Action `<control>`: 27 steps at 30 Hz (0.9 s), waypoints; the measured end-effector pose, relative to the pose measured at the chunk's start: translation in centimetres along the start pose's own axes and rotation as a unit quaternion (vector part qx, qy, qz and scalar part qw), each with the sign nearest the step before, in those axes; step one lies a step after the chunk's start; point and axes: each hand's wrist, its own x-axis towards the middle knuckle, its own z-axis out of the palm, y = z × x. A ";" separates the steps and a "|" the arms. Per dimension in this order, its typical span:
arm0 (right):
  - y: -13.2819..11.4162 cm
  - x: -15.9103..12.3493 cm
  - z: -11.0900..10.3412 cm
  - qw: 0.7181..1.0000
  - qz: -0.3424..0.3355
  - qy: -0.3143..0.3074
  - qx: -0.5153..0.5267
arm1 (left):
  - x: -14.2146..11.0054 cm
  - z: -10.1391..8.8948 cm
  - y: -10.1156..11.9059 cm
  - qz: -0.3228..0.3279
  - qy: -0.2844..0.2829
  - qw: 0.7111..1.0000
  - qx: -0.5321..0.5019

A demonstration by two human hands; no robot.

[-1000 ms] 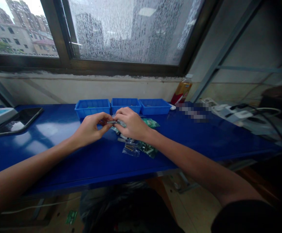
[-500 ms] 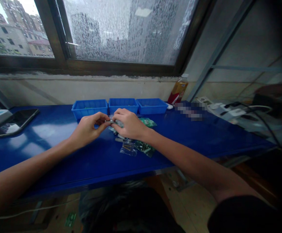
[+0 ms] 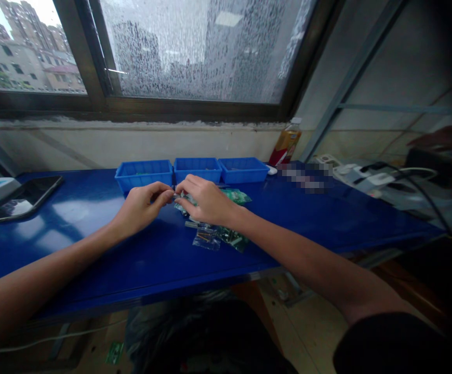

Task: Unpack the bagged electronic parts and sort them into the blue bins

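Above the blue table (image 3: pixel 140 265), my left hand (image 3: pixel 142 208) and my right hand (image 3: pixel 206 200) meet fingertip to fingertip. Each is closed in a pinch. A small pale piece shows between the fingertips, too small to name. Under and beside my right hand lies a loose pile of small clear plastic bags. One clear bag (image 3: pixel 206 239) has thin brass-coloured pins in it, and a bag with green parts (image 3: pixel 234 239) lies to its right. Another green bag (image 3: pixel 237 196) shows behind my right wrist. My right hand hides part of the pile.
Three blue bins, left (image 3: pixel 144 174), middle (image 3: pixel 197 167) and right (image 3: pixel 243 170), stand in a row behind my hands. A phone (image 3: pixel 23 197) lies at the left. A drink bottle (image 3: pixel 286 143) stands at the back right, near chargers and cables (image 3: pixel 382 179).
The thin silvery piece between my fingertips now shows less. My fingers have shifted slightly, while both arms stay in nearly the same place.
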 end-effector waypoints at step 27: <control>0.9 0.1 0.5 1.000 0.011 0.012 0.002 | 0.0 0.0 -0.2 0.083 0.021 0.994 0.075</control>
